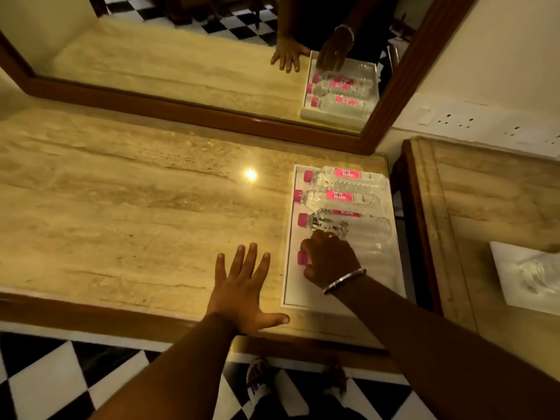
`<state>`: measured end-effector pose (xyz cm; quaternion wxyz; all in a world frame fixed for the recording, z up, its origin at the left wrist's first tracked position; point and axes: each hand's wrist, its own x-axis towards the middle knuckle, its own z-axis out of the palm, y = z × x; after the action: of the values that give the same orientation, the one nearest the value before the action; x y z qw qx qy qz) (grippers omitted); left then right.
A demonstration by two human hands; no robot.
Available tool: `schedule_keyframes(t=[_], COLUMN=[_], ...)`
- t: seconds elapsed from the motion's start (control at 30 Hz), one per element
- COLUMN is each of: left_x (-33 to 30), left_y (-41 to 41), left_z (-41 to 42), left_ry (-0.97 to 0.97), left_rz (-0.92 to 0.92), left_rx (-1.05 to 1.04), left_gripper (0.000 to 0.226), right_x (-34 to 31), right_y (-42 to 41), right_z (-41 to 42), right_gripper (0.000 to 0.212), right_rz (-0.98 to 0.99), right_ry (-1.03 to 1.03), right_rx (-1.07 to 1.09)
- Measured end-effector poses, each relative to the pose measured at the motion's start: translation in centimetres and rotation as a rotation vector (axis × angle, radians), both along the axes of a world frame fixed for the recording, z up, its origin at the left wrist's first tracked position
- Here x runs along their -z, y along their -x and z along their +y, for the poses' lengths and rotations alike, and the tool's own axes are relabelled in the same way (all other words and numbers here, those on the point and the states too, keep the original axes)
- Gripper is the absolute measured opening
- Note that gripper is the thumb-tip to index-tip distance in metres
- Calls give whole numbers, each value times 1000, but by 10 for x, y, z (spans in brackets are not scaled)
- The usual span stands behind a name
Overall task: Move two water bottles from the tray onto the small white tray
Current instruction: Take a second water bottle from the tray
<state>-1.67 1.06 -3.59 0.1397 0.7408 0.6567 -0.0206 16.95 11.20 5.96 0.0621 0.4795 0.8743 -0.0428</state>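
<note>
A large white tray [292, 292] lies at the right end of the marble counter. Several clear water bottles with pink caps lie on their sides in it, caps to the left. My right hand [330, 259] is closed over the nearest bottle [375, 253], near its pink cap, and the bottle still rests in the tray. My left hand [242, 286] lies flat on the counter, fingers spread, just left of the tray. The small white tray [503, 268] sits on the lower side table at far right, with one clear bottle [536, 271] in it.
A wood-framed mirror [391, 95] stands along the back of the counter [121, 207] and reflects the tray and both hands. A narrow dark gap separates the counter from the side table [472, 201]. Wall sockets [454, 119] are at the upper right. Checkered floor lies below.
</note>
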Motion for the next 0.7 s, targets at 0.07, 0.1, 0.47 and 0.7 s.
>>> schedule_keyframes(t=[0.07,0.1,0.47,0.7], left_x=[1,1,1,0], left_y=[0,-1,-1,-1], left_z=[-1,0,0,-1], left_ry=[-9,-8,-33,-9], left_rz=[-14,-14,-33,-3], left_rx=[-6,-5,-6,-2], left_gripper=[135,134,132,135], right_x=[-16,-27,-79,-88], right_y=[-1,-6,-89,-100], right_z=[5,7,3,-12], right_gripper=[15,15,56,28], right_rz=[176,271,658,360], right_ry=[21,-21,-210,-174], right_rx=[58,89,482,374])
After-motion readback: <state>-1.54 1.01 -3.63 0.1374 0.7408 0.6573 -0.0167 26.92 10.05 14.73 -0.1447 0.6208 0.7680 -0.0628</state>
